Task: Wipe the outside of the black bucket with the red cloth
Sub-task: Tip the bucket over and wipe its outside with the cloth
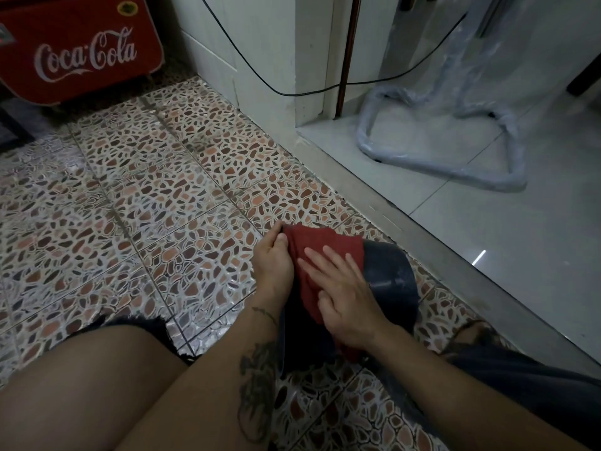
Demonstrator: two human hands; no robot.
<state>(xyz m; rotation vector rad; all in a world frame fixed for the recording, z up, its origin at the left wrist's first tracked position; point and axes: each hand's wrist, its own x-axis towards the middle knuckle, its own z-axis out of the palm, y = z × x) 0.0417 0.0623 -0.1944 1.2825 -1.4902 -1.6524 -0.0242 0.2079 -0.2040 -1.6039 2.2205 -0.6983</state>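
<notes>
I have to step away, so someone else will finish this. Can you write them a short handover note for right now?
Left hand: gripping the far edge of the red cloth against the bucket.
Right hand: flat, fingers spread, pressing the cloth onto the bucket's side.
Black bucket: lying on its side on the patterned floor tiles, between the knees.
Done: cloth is draped over and in contact with the outside.
Left: the bare wall to the right and the hidden sides; how much is already wiped cannot be told.
</notes>
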